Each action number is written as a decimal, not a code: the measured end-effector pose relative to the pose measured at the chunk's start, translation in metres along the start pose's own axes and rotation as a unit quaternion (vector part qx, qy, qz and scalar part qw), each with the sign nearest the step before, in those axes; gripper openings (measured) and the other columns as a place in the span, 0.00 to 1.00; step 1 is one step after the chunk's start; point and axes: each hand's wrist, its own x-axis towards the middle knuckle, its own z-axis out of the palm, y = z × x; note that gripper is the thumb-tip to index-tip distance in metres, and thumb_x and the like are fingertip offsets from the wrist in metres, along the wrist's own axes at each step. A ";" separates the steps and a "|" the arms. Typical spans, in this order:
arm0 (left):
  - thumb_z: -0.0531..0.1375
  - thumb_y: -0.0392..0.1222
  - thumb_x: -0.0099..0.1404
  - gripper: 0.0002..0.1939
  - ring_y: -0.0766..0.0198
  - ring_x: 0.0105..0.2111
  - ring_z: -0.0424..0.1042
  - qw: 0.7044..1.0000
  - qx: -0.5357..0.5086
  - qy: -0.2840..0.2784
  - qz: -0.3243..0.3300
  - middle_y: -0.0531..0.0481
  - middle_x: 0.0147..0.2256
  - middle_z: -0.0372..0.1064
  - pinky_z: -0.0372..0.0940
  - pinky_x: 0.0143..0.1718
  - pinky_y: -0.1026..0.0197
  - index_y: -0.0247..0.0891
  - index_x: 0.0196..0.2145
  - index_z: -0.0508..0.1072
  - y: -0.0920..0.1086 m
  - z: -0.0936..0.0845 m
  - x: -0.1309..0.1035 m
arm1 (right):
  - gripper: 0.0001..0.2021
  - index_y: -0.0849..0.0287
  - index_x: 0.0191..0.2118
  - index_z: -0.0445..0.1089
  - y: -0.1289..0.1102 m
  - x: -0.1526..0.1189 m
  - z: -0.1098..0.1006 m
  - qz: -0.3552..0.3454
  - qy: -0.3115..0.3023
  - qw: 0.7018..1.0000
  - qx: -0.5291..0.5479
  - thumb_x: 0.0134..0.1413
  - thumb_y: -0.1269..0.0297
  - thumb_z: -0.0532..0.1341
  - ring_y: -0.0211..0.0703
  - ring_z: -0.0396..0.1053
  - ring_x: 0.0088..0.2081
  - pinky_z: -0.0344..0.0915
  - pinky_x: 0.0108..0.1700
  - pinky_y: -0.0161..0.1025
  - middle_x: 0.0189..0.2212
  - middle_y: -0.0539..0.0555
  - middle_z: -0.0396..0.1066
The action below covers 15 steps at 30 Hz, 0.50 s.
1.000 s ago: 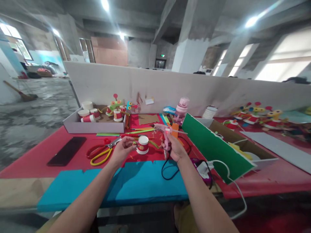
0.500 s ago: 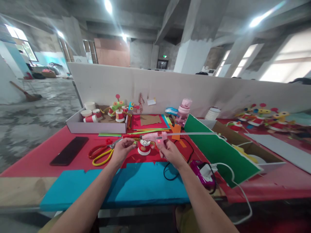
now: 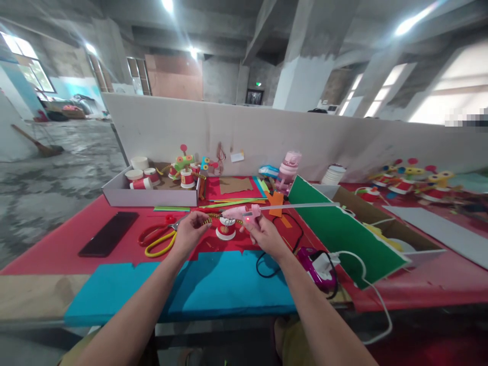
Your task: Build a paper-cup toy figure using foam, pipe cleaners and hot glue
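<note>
My right hand [image 3: 266, 236] is wrapped round a pink hot glue gun [image 3: 240, 212] with a small red light lit. Its nozzle points left, and a long translucent glue stick [image 3: 297, 206] sticks out of the back. Below the gun, a red and white paper cup [image 3: 225, 231] stands upside down on the table, with a wire-like outline on its upper part. Dark-and-gold striped pipe cleaner arms reach out from both sides of the cup. My left hand [image 3: 191, 233] pinches near the end of the left pipe cleaner [image 3: 207, 221]. Its fingertips partly hide that end.
Red-and-yellow-handled scissors [image 3: 160, 246] and a black phone [image 3: 109, 234] lie at left. A white box [image 3: 150, 198] holds cups and finished figures. On the right are a green board [image 3: 343, 234], a purple power socket [image 3: 318, 269] and cables. A blue pad [image 3: 183, 290] covers the front edge.
The view has tilted slightly, shifting everything a little upward. A small green bit seen by my left fingertips before no longer shows. Both hands keep nearly the same place over the cup.
</note>
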 end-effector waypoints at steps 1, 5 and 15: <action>0.67 0.39 0.50 0.11 0.69 0.23 0.62 1.000 0.008 0.001 0.004 0.55 0.23 0.66 0.56 0.26 0.67 0.36 0.33 0.75 0.000 0.000 0.000 | 0.18 0.58 0.39 0.68 0.000 0.000 0.000 0.005 0.002 1.000 0.003 0.56 0.47 0.58 0.37 0.61 0.19 0.59 0.23 0.34 0.23 0.50 0.70; 0.66 0.38 0.50 0.10 0.66 0.27 0.66 0.999 0.032 0.003 0.024 0.53 0.27 0.70 0.59 0.30 0.65 0.37 0.33 0.76 0.000 -0.002 0.000 | 0.19 0.58 0.39 0.69 0.000 0.001 0.002 0.021 0.002 1.000 0.022 0.54 0.46 0.60 0.37 0.61 0.20 0.59 0.23 0.34 0.22 0.50 0.70; 0.70 0.43 0.48 0.15 0.70 0.22 0.61 0.996 -0.080 0.009 -0.039 0.57 0.22 0.65 0.55 0.25 0.67 0.36 0.32 0.72 -0.002 0.004 -0.002 | 0.18 0.58 0.36 0.68 -0.003 -0.001 0.005 0.009 -0.002 1.000 0.005 0.55 0.47 0.58 0.37 0.60 0.20 0.57 0.23 0.34 0.20 0.48 0.68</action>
